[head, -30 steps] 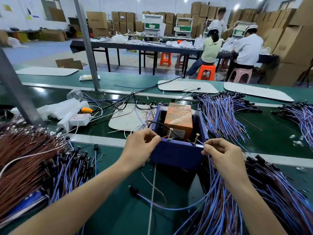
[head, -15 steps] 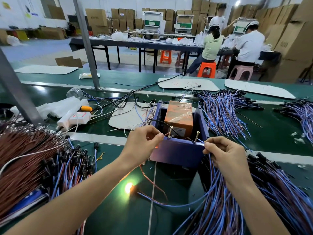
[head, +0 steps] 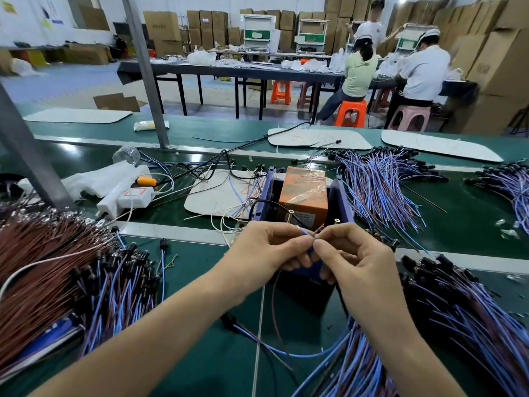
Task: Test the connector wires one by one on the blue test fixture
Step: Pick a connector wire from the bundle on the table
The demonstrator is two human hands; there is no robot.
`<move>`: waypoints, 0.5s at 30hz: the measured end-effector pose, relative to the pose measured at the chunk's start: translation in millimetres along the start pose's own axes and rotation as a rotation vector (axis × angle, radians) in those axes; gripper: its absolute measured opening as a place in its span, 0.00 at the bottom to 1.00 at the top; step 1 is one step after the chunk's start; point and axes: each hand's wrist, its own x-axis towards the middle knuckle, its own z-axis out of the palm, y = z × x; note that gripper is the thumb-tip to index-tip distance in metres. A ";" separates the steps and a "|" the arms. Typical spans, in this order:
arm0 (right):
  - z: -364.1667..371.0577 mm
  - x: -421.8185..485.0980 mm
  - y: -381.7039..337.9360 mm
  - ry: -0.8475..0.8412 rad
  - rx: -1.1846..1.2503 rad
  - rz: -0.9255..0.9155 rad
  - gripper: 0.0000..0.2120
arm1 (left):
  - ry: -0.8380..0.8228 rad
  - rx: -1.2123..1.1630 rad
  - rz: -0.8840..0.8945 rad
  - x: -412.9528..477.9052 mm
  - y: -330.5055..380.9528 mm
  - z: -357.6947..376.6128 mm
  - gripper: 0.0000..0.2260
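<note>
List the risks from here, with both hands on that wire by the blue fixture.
1. The left hand and right hand pinch the wire with its ends close together; these might touch and short near the blue fixture's brass pins.
2. The wire loops beside the right-hand pile; pulling may snag neighbours.

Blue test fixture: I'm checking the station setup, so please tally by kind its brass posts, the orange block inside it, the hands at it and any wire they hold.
Brass posts: 2
Orange block: 1
Left hand and right hand: 2
Connector wire pinched between them: 1
Total: 6
</note>
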 end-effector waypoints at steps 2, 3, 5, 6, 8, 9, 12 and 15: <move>-1.0 0.1 -3.0 -0.015 0.021 -0.001 0.07 | -0.015 -0.024 0.009 -1.2 3.0 -1.1 0.06; -2.2 0.0 -3.5 -0.041 0.022 0.000 0.06 | -0.028 -0.033 0.009 -2.2 3.8 -2.7 0.06; -3.0 -1.9 -4.0 -0.148 -0.005 0.012 0.04 | -0.025 -0.058 0.012 -5.1 6.5 -3.6 0.06; -2.4 -3.7 -3.6 -0.215 -0.034 0.033 0.03 | 0.004 -0.076 0.027 -5.8 7.4 -3.9 0.05; -2.9 -8.2 3.6 -0.342 -0.166 0.076 0.10 | 0.088 -0.125 0.084 -7.2 12.7 -5.6 0.03; -3.3 -10.7 6.9 -0.402 -0.262 0.072 0.11 | 0.124 -0.156 0.126 -7.4 16.1 -8.3 0.04; 2.8 -21.2 13.8 -0.612 -0.451 0.015 0.09 | 0.164 -0.259 0.258 -11.3 32.4 -16.8 0.04; 7.9 -33.2 17.8 -0.789 -0.380 0.037 0.03 | 0.134 -0.293 0.394 -21.2 46.9 -31.1 0.05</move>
